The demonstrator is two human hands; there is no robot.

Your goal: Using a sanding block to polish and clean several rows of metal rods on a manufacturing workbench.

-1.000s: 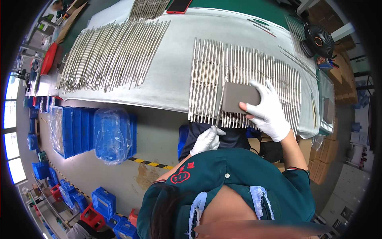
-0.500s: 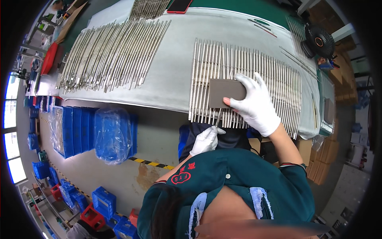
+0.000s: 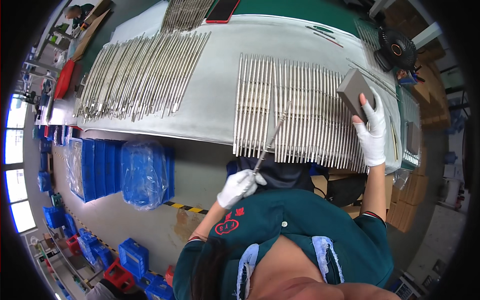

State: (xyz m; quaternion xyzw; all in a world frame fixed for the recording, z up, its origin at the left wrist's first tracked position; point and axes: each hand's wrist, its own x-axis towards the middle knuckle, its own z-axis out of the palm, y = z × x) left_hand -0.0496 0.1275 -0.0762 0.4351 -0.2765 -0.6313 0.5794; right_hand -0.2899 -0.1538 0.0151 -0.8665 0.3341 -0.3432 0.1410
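My left hand (image 3: 238,188), in a white glove, is closed round the near end of a thin metal rod (image 3: 271,140). The rod slants up and away to the right, its far end over a row of similar metal rods (image 3: 310,110) laid side by side on the table. Off to the right, my gloved right hand (image 3: 371,131) grips a grey rectangular block (image 3: 356,92) by its edge, tilted above the row's right end. Bare thumb and fingertip show on that glove.
A second batch of rods (image 3: 142,75) lies at the left on the white-covered table (image 3: 220,85). A red-edged phone (image 3: 222,11) and a black fan (image 3: 397,47) stand farther back. Blue crates (image 3: 100,167), some in clear plastic, stand below left. Another person (image 3: 80,14) is at the far left.
My right hand has carried the grey block off the rods to the right and tilted it. My left hand has drawn back left with a rod, which now slants clear of the row.
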